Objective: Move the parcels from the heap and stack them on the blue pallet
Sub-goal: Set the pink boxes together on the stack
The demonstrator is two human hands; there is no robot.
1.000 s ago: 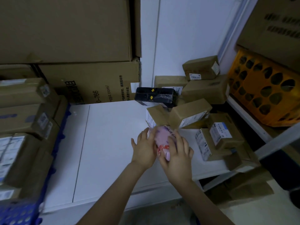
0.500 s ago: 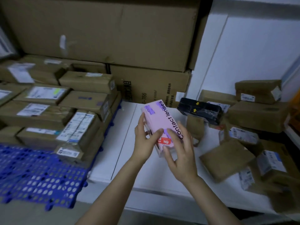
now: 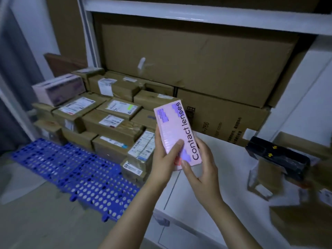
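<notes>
Head view: both hands hold a flat pink cardboard box printed "Contact lenses" [image 3: 177, 133], tilted nearly upright, printed face to the camera. It is up in the air between the stacked parcels and the left end of the white bench [image 3: 224, 177]. The left hand [image 3: 164, 159] grips the box's left edge, thumb laid across the front; its other fingers are hidden behind the box. The right hand [image 3: 203, 169] holds the lower right corner, thumb at the bottom edge and fingers [image 3: 201, 142] curled round the right side. A small red mark near the box's bottom is mostly covered by the thumbs.

To the left lies the blue perforated plastic pallet [image 3: 71, 173], its near part bare and its far part carrying a stack of brown cardboard parcels with white labels [image 3: 111, 123]; the label print is too small to read. A pale pink carton [image 3: 59, 88] sits on the stack's far left corner.

On the bench at right, a black wrapped parcel with yellow arrows [image 3: 276, 157] rests among the heap of brown parcels [image 3: 305, 221], which is blurred and cut off by the frame edge. Large brown cartons [image 3: 197, 65] fill the shelf behind.
</notes>
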